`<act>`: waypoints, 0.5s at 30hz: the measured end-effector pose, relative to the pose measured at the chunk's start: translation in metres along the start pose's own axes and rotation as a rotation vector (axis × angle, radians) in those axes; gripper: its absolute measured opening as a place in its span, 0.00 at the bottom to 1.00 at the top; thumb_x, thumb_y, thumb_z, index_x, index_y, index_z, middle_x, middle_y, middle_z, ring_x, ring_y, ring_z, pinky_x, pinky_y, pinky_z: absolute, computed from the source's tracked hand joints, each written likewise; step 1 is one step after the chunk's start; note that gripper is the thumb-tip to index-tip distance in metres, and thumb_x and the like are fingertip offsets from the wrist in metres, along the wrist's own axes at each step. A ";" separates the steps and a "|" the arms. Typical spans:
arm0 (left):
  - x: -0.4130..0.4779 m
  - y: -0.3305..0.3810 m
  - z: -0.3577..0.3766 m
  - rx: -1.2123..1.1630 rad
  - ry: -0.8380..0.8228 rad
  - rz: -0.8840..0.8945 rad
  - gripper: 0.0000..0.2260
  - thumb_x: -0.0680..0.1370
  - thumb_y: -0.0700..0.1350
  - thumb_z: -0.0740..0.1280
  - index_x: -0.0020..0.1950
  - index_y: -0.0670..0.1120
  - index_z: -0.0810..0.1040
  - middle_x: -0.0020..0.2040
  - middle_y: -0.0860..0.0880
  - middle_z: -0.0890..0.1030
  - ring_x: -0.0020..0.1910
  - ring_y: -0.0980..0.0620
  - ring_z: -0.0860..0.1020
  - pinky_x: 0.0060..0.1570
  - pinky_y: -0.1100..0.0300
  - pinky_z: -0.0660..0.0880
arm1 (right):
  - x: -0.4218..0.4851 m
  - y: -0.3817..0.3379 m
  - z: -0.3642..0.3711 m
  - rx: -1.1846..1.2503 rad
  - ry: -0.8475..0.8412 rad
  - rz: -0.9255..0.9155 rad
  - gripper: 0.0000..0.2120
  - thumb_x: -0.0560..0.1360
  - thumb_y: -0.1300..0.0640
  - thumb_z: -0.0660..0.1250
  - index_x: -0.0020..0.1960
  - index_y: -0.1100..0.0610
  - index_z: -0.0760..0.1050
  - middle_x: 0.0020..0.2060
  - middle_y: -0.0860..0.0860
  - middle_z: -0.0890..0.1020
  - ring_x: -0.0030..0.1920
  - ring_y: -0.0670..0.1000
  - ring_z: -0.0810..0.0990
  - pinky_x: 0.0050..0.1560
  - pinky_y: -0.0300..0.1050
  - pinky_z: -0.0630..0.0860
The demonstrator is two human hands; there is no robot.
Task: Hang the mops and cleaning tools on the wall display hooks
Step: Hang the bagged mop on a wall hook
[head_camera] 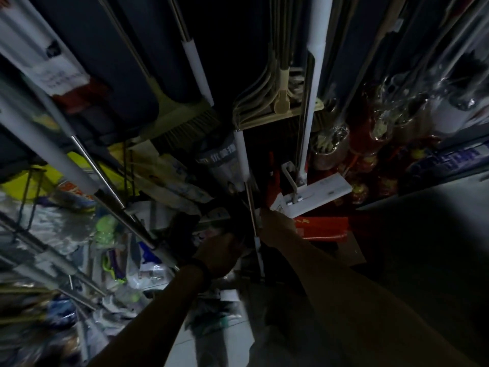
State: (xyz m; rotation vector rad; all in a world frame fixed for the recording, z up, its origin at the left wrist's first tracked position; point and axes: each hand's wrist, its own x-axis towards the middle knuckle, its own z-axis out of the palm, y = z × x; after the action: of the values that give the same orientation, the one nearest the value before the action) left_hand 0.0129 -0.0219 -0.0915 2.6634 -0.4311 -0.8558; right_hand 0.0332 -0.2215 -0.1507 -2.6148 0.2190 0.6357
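Observation:
The scene is very dark. A thin metal mop pole point(251, 205) with a white sleeve above it runs down the middle of the head view. My right hand point(275, 223) reaches up beside it, fingers at the pole; the grip is lost in shadow. My left hand point(222, 251), a dark band on its wrist, is curled around something dark just left of the pole. A white flat mop head point(317, 194) on a white pole hangs right of my hands. Brooms point(185, 120) and beige tool heads point(280, 102) hang on the wall above.
Several metal and white poles point(79, 176) slant across the left. Bagged goods and packets point(127, 260) crowd the lower left. Red packaged goods point(362, 165) and a red box point(322, 226) sit at right. Pale floor tiles point(227, 337) show below my arms.

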 end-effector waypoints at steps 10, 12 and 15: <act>0.006 0.010 0.004 -0.145 0.040 -0.029 0.04 0.80 0.50 0.67 0.45 0.55 0.77 0.44 0.53 0.83 0.47 0.52 0.83 0.44 0.61 0.72 | -0.017 0.061 0.002 0.356 0.296 0.117 0.10 0.79 0.66 0.66 0.47 0.53 0.82 0.39 0.48 0.84 0.41 0.50 0.85 0.38 0.42 0.81; 0.005 0.016 0.004 -0.164 0.046 -0.008 0.04 0.80 0.50 0.69 0.48 0.51 0.79 0.44 0.54 0.83 0.45 0.53 0.82 0.44 0.61 0.73 | -0.029 0.068 -0.002 0.463 0.276 0.079 0.12 0.81 0.65 0.66 0.59 0.53 0.83 0.42 0.48 0.84 0.39 0.43 0.82 0.34 0.32 0.74; 0.001 0.021 0.003 -0.200 0.027 0.011 0.07 0.80 0.50 0.69 0.52 0.47 0.81 0.48 0.50 0.85 0.47 0.52 0.82 0.48 0.57 0.76 | -0.048 0.081 -0.004 0.560 0.319 -0.012 0.22 0.82 0.61 0.69 0.75 0.51 0.75 0.43 0.49 0.85 0.33 0.38 0.80 0.31 0.31 0.74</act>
State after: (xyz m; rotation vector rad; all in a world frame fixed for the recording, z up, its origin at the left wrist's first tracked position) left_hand 0.0079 -0.0425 -0.0864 2.4845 -0.3346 -0.8129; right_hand -0.0280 -0.2927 -0.1558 -2.1511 0.4118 0.1148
